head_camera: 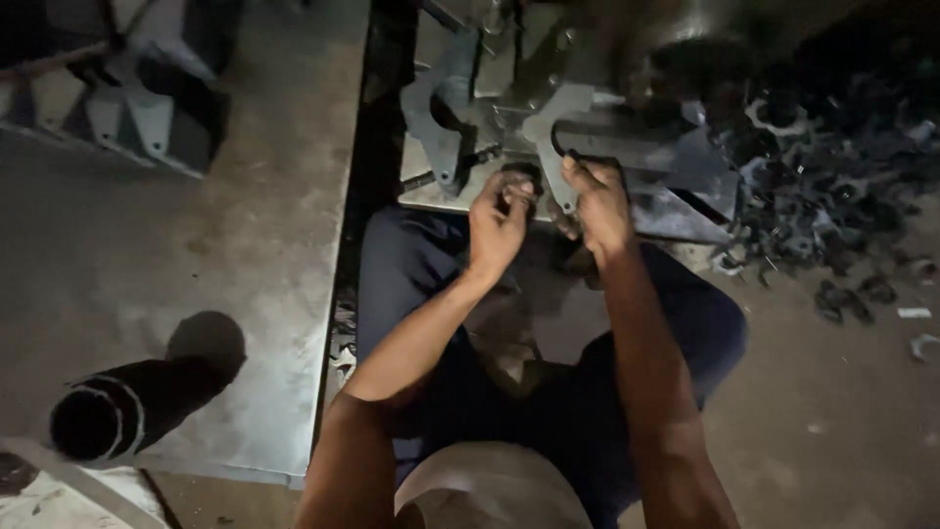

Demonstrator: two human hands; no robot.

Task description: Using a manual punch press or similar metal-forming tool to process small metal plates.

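Observation:
I sit on the floor with my knees apart in dark blue trousers. My left hand (497,223) pinches a small dark ring-shaped metal piece (521,177) at the front edge of a grey metal jig (446,118). My right hand (595,201) grips a flat dark C-shaped clamp piece (578,157) that sits against a pale hooked plate (553,132) of the jig. Both hands are close together, a few centimetres apart, over the jig's front edge.
A heap of dark curved metal clamp parts (822,186) lies on the floor at right, with loose pieces (920,343) nearby. A large steel sheet (235,255) covers the floor at left. A black pipe (127,407) lies at lower left. Grey metal brackets (147,108) stand upper left.

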